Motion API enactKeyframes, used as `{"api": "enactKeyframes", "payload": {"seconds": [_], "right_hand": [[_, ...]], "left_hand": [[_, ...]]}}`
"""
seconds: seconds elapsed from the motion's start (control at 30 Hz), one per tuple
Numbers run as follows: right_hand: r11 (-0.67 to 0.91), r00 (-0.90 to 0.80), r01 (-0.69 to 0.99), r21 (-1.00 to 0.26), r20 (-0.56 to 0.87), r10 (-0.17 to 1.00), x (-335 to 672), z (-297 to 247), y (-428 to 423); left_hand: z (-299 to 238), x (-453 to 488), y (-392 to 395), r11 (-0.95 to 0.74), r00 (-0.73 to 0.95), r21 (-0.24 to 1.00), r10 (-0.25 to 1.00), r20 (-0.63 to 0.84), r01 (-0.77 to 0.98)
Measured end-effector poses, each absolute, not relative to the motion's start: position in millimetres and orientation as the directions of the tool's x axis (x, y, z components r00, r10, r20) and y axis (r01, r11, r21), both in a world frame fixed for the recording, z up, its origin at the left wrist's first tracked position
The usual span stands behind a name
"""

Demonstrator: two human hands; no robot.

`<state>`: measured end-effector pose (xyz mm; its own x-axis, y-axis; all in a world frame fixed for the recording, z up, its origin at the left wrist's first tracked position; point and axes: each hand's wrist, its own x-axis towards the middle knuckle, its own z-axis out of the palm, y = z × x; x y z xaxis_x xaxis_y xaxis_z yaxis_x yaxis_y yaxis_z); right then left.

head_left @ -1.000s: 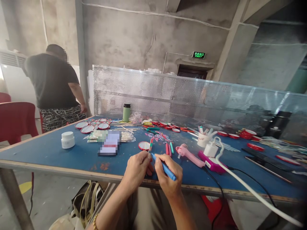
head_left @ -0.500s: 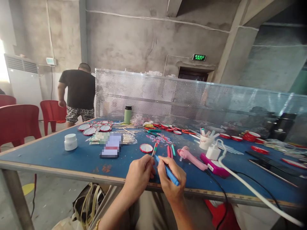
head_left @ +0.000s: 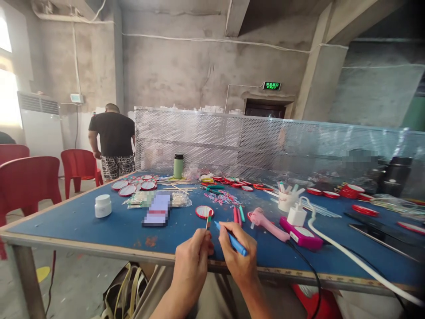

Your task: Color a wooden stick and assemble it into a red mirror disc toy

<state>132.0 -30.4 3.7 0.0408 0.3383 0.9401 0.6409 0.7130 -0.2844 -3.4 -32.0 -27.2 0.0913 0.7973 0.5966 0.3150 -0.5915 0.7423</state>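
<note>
My left hand (head_left: pixel 193 258) is closed, pinching a thin stick (head_left: pixel 208 220) with a red and green tip that points up and away from me. My right hand (head_left: pixel 238 253) is closed around a blue pen (head_left: pixel 232 240), whose tip reaches toward the stick's top. Both hands hover at the near edge of the blue table (head_left: pixel 83 221). Just beyond them lie a round red-rimmed disc (head_left: pixel 203 212) and a few red and green sticks (head_left: pixel 237 214).
A pink tool (head_left: pixel 267 223), a magenta box with a white charger (head_left: pixel 300 230) and a thick white cable (head_left: pixel 358 266) lie to the right. A white jar (head_left: pixel 102 206) and green bottle (head_left: pixel 178 166) stand left. A person in black (head_left: pixel 113 139) stands by red chairs (head_left: pixel 28 181).
My left hand has lifted the stick off the table and tilted it upright. The view has tipped up, and the person in black has walked farther away.
</note>
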Motion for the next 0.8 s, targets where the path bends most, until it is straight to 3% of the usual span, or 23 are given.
{"api": "enactKeyframes", "payload": {"seconds": [0.17,0.37,0.47,0.7,0.8], "right_hand": [[0.718,0.071,0.504,-0.480,0.852,0.519,135.5,10.0,-31.0],[0.621,0.131,0.231,-0.749,0.657,0.742,149.6,11.8,-32.4],[0.608,0.163,0.142,-0.782,0.624,0.764,159.0,14.1,-30.1],[0.662,0.303,0.046,-0.748,0.642,0.705,154.5,63.3,-8.5],[0.708,0.323,-0.002,-0.706,0.670,0.668,141.9,92.8,10.6]], "left_hand": [[-16.8,-6.2,-25.2,-0.535,0.145,0.808,0.845,0.515,0.246],[-5.2,-11.2,-15.3,-0.318,0.338,0.947,0.888,0.312,-0.038],[10.2,-17.7,-7.5,-0.262,0.386,0.958,0.877,0.288,-0.118],[74.1,-32.7,34.2,-0.361,0.334,0.914,0.852,0.404,-0.184],[93.3,-25.6,56.9,-0.276,0.357,0.933,0.868,0.346,-0.232]]}}
